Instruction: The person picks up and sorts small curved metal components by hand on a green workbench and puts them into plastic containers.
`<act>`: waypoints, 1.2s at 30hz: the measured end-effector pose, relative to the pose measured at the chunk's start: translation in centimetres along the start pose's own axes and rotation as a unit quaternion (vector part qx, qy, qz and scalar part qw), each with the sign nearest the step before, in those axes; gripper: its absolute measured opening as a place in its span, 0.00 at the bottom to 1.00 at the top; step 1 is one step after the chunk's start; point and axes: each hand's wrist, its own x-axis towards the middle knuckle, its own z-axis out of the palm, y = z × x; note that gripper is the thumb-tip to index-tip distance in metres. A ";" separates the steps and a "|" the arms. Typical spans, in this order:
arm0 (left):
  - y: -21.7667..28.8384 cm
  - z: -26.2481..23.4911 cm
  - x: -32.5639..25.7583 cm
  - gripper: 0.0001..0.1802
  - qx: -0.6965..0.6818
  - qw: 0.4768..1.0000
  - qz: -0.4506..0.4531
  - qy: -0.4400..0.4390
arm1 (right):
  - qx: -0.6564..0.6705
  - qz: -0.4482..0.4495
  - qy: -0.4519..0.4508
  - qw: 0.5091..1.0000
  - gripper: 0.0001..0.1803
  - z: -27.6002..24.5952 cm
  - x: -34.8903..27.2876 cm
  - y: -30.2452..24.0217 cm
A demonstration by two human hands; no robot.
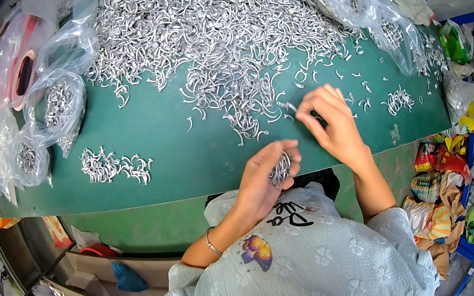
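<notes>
A person's left hand [266, 174] is clutching a bunch of small silver hooks [281, 169], fingers closed around it at the near edge of the green counter [175, 151]. The right hand [329, 121] is pinching a single hook [289, 106] just in front of the big hook pile [212, 28]. Filled plastic bags [54, 109] are lying left of the pile.
</notes>
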 end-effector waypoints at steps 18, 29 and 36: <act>-0.1 -0.4 -0.1 0.20 -0.053 0.998 -0.032 -0.010 | 0.109 0.018 -0.019 0.994 0.07 1.3 0.6 0.0; -0.5 -1.9 0.6 0.17 -0.052 0.994 -0.010 -0.098 | -0.101 -0.013 0.018 0.995 0.11 3.7 1.1 -0.1; 0.0 0.2 0.2 0.20 -0.064 0.997 0.026 0.040 | 0.152 0.001 -0.101 0.983 0.08 0.1 0.6 -1.5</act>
